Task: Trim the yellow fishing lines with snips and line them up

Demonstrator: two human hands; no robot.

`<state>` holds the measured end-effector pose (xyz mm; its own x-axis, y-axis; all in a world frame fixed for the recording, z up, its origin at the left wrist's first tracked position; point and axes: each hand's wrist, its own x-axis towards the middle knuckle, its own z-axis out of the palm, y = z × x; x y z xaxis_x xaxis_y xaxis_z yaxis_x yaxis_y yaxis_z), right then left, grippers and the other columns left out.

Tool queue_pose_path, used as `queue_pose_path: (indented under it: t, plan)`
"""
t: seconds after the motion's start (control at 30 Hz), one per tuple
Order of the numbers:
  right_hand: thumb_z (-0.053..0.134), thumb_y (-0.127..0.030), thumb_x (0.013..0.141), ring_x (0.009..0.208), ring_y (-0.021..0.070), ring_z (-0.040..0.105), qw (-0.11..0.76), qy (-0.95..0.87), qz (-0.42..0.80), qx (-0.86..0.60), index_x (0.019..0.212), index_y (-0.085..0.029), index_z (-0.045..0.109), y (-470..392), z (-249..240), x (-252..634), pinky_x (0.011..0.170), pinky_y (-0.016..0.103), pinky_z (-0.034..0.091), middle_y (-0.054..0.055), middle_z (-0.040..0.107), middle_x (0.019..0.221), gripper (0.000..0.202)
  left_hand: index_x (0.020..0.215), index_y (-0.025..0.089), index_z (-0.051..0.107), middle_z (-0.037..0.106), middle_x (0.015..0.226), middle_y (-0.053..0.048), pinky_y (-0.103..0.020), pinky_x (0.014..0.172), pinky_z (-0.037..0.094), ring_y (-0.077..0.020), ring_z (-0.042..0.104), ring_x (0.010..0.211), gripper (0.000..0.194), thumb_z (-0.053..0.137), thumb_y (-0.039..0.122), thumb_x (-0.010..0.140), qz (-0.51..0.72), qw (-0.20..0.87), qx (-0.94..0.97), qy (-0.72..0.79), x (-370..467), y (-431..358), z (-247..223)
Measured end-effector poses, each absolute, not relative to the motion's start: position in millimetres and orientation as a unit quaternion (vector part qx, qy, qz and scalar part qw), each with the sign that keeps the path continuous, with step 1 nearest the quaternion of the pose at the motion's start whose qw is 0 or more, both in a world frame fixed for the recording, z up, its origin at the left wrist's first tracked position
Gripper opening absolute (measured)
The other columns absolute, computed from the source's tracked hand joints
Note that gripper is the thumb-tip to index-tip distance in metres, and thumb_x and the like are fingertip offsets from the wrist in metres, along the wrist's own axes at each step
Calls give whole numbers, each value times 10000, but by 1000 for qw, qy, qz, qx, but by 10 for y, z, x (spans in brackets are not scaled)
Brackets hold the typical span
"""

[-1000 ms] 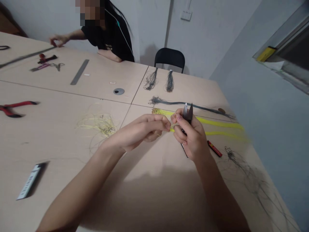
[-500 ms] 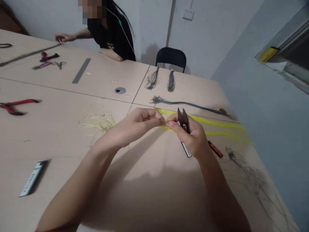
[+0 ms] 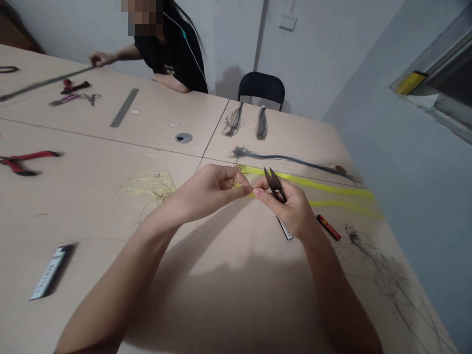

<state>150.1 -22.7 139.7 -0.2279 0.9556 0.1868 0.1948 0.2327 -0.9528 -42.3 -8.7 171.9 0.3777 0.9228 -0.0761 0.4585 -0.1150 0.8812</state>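
Table [image 3: 92, 147]: pale top, dark seams between panels. Far side — grey ruler [image 3: 124, 108] lying flat, round grey cap [image 3: 183, 138] to its right. Left: red-handled pliers [image 3: 16, 166]; nearer, a narrow black-and-white box [image 3: 49, 273]. Middle: loose yellow tangle [image 3: 160, 191]. Right — two short dark bundles [image 3: 261, 125], one long dark bundle [image 3: 283, 158], long yellow bundles [image 3: 328, 188], red-and-black box [image 3: 329, 227], loose dark strands [image 3: 353, 236] near the edge.

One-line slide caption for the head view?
Left hand and right hand nearly fingertip to fingertip near yellow strands, dark snips held in the right.
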Motion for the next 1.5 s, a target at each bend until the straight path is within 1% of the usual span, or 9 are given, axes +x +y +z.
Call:
queue_pose_path:
  t: [0.3, 0.4, 0.7, 0.8, 0.97, 1.07, 1.2, 1.33, 1.5]
  plan:
    - [735, -411, 791, 458, 41, 273, 362, -548, 603, -454, 866, -166, 663, -157, 1321, 1563, 411, 225, 185, -26, 520, 683, 266, 838, 185, 705, 549, 572, 19, -219, 508, 305, -99, 435, 507, 193, 640, 367, 839, 252, 454, 723, 456, -469, -18, 1638]
    - [734, -408, 787, 448, 40, 252, 374, -536, 611, -446, 842, -169, 645, -149, 1308, 1548, 408, 223, 173, -53, 448, 624, 261, 866, 177, 701, 570, 598, 15, -214, 520, 319, -99, 450, 529, 202, 625, 363, 846, 244, 446, 729, 458, -464, -19, 1651]
    - [768, -389, 739, 517, 66, 357, 465, -530, 553, -444, 793, -177, 650, -135, 1243, 1462, 442, 219, 255, -20, 528, 670, 249, 823, 169, 676, 484, 584, 26, -225, 507, 283, -100, 403, 528, 233, 586, 380, 864, 241, 426, 723, 487, -402, -45, 1683]
    - [759, -408, 760, 479, 51, 303, 484, -521, 541, -450, 815, -176, 653, -144, 1207, 1430, 416, 219, 213, -31, 512, 652, 260, 821, 171, 669, 461, 572, 31, -227, 503, 277, -103, 396, 524, 227, 583, 376, 871, 249, 416, 720, 496, -395, -48, 1683]
    - [760, -410, 752, 402, 28, 198, 507, -465, 558, -464, 747, -185, 570, -140, 1264, 1441, 378, 221, 130, -87, 364, 535, 295, 806, 179, 681, 568, 627, 2, -227, 543, 356, -132, 518, 608, 168, 630, 334, 843, 285, 420, 720, 474, -441, -34, 1673]
    - [726, -501, 758, 377, 8, 174, 497, -457, 593, -439, 742, -171, 575, -137, 1337, 1463, 368, 234, 87, -54, 483, 611, 363, 817, 184, 689, 634, 684, -17, -231, 592, 422, -160, 594, 702, 144, 654, 322, 828, 309, 442, 711, 450, -462, -32, 1674]
    - [546, -655, 844, 384, 19, 164, 455, -461, 661, -378, 897, -159, 651, -170, 1373, 1438, 390, 249, 86, -21, 563, 663, 510, 801, 176, 679, 687, 752, -31, -244, 711, 490, -174, 652, 811, 149, 664, 323, 822, 318, 480, 693, 433, -433, -36, 1700]
    - [579, -581, 858, 410, 34, 187, 446, -463, 676, -361, 960, -178, 641, -217, 1368, 1385, 417, 249, 105, -30, 568, 651, 420, 809, 165, 655, 724, 841, -47, -283, 837, 509, -173, 670, 869, 170, 634, 327, 853, 334, 518, 663, 426, -389, -39, 1728]
    - [605, -556, 850, 422, 41, 210, 444, -456, 683, -359, 857, -188, 584, -233, 1354, 1359, 423, 250, 128, -33, 558, 653, 369, 834, 167, 660, 735, 879, -55, -287, 844, 521, -191, 677, 927, 169, 650, 336, 842, 345, 529, 637, 442, -365, -54, 1747]
